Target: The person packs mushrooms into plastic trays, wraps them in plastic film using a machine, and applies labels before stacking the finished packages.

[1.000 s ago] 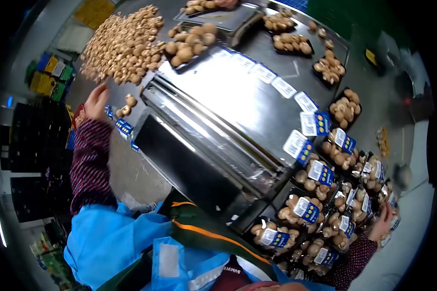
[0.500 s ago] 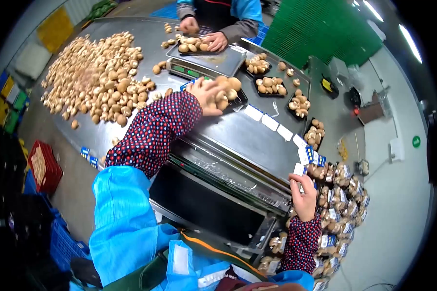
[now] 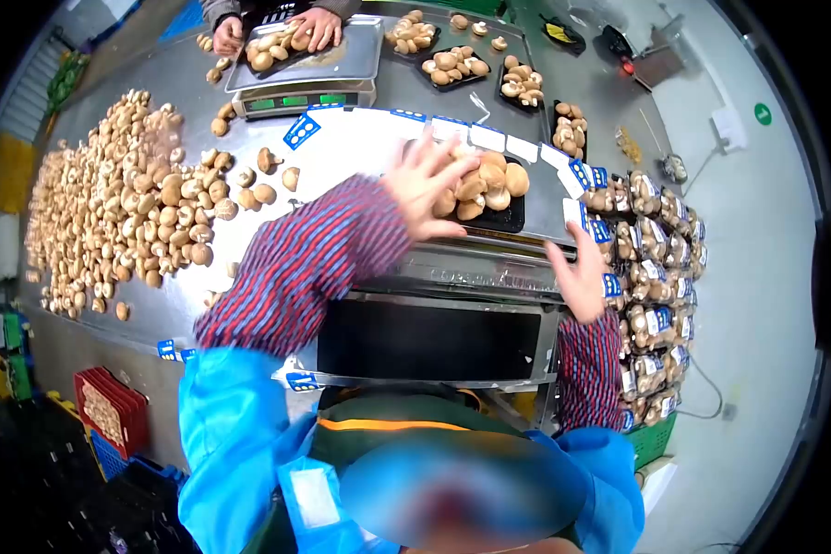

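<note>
My left hand (image 3: 423,192), fingers spread, lies over the left side of a black tray (image 3: 505,220) heaped with brown mushrooms (image 3: 495,181), fingertips overlapping them. The tray is at the front edge of the metal table, just behind a wrapping machine (image 3: 425,337) with a dark flat plate. To the right of the tray, my right hand (image 3: 579,282) is raised with thumb and fingers apart, and nothing shows between them. Its fingertips are right by a white and blue label (image 3: 575,214) at the table's right edge. More labels (image 3: 523,149) line the table behind the tray.
A big mushroom pile (image 3: 125,208) covers the table's left. Across from me, another person's hands (image 3: 316,28) are at a tray on a scale (image 3: 305,97). Filled trays (image 3: 454,66) sit at the back right. Wrapped packs (image 3: 651,319) are stacked at the right.
The mushroom tray and my left hand have moved right, toward my right hand and the machine. My right hand's fingers have spread. The camera view has turned, shifting the whole scene.
</note>
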`<state>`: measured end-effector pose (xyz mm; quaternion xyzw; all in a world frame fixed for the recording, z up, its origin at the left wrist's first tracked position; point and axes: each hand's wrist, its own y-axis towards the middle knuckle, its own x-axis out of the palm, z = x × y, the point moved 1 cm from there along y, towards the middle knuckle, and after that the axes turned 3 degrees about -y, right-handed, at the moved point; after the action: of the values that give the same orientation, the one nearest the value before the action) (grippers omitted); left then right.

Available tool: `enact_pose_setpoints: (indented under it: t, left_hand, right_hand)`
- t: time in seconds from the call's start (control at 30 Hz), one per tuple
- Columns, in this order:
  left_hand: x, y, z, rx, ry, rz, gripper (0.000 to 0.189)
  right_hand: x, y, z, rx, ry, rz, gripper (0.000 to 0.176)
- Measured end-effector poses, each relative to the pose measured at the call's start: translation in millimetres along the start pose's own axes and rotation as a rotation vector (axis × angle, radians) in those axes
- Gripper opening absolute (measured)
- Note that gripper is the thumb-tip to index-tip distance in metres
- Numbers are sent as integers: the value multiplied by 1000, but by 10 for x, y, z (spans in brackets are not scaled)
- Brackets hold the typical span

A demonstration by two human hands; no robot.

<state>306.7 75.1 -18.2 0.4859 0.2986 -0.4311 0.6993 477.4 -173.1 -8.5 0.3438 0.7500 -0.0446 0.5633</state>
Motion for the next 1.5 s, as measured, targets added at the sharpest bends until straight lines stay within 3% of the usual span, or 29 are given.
enact_pose_setpoints:
  t: [0.03, 0.07, 0.1, 0.17, 0.37, 0.43, 0.47, 0.5, 0.57, 0.63, 0.67, 0.73, 0.77, 0.83, 0.9, 0.93, 0.97, 1.0, 1.07, 1.1, 1.17, 1.2, 1.23, 1.27, 1.3, 1.33, 1.37, 1.43, 1.5]
  left_hand:
    - [-137, -235, 59, -44, -120, 168, 84]
    - [-321, -526, 180, -180, 54, 206, 68]
    - [-414, -772, 228, -328, 271, 128, 47]
    - [-403, -1087, 257, -464, 446, -42, 26]
    - [-205, -1086, 388, -584, 520, -153, 53]
    - [-212, -1020, 379, -666, 491, -289, 57]
    - [-164, -972, 368, -698, 419, -342, 56]
    - [-132, -908, 348, -728, 350, -375, 55]
    - [-41, -839, 293, -664, 273, -327, 46]
    - [-47, -822, 148, -702, 2, -346, 36]
    - [-99, -888, 75, -788, -254, -217, 28]
    - [-315, -1062, -49, -889, -559, -278, 25]
    - [-355, -1251, -93, -978, -837, -267, 22]
    - [-603, -1558, 132, -1059, -1500, -177, 26]
    - [-723, -1736, 494, -1059, -2235, -141, 30]
    - [-749, -1725, 633, -812, -2458, -168, 31]
    - [-905, -1494, 743, -487, -2472, -216, 35]
    - [-996, -1263, 744, -217, -2369, -103, 38]
    - [-1080, -821, 475, -101, -2288, 435, 37]
    - [-1188, -420, 338, -453, -2081, 682, 39]
    - [-683, 152, -437, -24, -1839, 654, 34]
    - [-356, 362, -752, -282, -1295, 686, 30]
    - [-110, 522, -965, -641, -1141, 418, 27]
    - [210, 551, -1070, -246, -380, 281, 24]
    - [917, 518, -1379, -84, -292, 578, 23]
    - [1138, 472, -1450, -434, -234, 126, 26]
    - [867, 318, -1295, 72, -303, 301, 31]
    - [649, 245, -1166, -237, -593, 110, 31]
    - [271, 275, -939, -665, -1191, -223, 34]
  right_hand:
    - [-77, -125, 159, 126, 36, -49, 29]
    - [-101, -269, 278, 152, -124, -63, 24]
    - [-134, -387, 247, 120, -400, -113, 29]
    - [-72, -454, 179, 169, -504, -230, 35]
    - [-159, -238, 154, 187, -360, -74, 46]
    - [-142, -288, 244, 44, -539, -155, 49]
    - [-66, -275, 145, 88, -595, -353, 51]
    - [109, -298, 129, 102, -624, -352, 51]
    - [297, -260, 273, 96, -343, -283, 43]
    - [337, -250, 368, 228, 95, -248, 32]
    - [246, -233, 395, 246, 234, -300, 23]
    - [117, -419, 530, 675, 985, -467, 17]
    - [28, -551, 568, 936, 1433, -568, 17]
    - [-224, -847, 293, 1061, 1773, -594, 19]
    - [-460, -1032, 25, 1013, 2194, -763, 22]
    - [-601, -962, -51, 872, 2285, -862, 24]
    - [-732, -893, -104, 717, 2363, -958, 27]
    - [-782, -746, -110, 597, 2420, -814, 24]
    - [-729, 22, -43, 305, 2489, -548, 21]
    - [-680, 442, -24, 132, 2507, -423, 20]
    - [-417, 1282, -405, 373, 1891, 117, 17]
    - [151, 1539, 3, 108, 1487, 44, 20]
    - [710, 1787, 396, -131, 1092, 77, 26]
    - [940, 1780, 320, -285, 438, 48, 27]
    - [1087, 1774, 114, -268, -314, -280, 27]
    - [1219, 1644, 175, -341, -220, -432, 26]
    - [1210, 1587, 257, -147, 204, -405, 28]
    - [1116, 1491, 337, 67, 828, -598, 30]
    - [794, 1316, 199, 500, 1206, -683, 31]
